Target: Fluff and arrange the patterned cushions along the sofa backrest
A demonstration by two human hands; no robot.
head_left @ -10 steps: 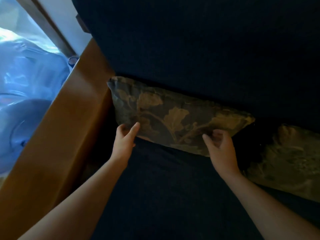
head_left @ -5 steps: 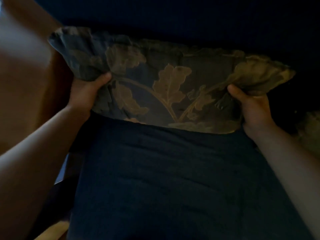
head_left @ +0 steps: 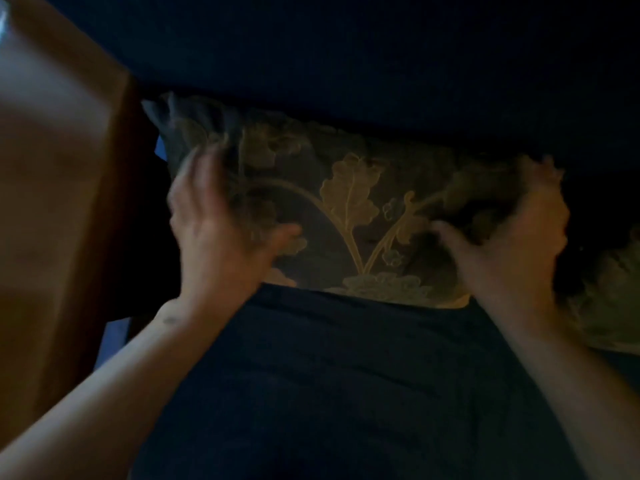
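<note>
Half a second ago both hands gripped the leaf-patterned cushion [head_left: 349, 216] by its lower corners and held it up; now it is back down at the junction of the dark navy seat [head_left: 346, 375] and the dark backrest [head_left: 381, 64], its lower edge tucked behind the seat's back edge, and the hands have shifted up its face. Left hand [head_left: 214, 233] lies spread on the cushion's left end, fingers blurred and splayed toward the top corner, thumb pointing right across the fabric. Right hand [head_left: 516, 237] reaches over the right end, fingers curled around the top corner and thumb stretched left along the front, pinching the fabric there. Both are motion-blurred, so how firmly the left one holds cannot be told. A wooden armrest [head_left: 59, 202] stands just left of the cushion. A second patterned cushion [head_left: 609, 299] lies at the right edge, just beside the first.
</note>
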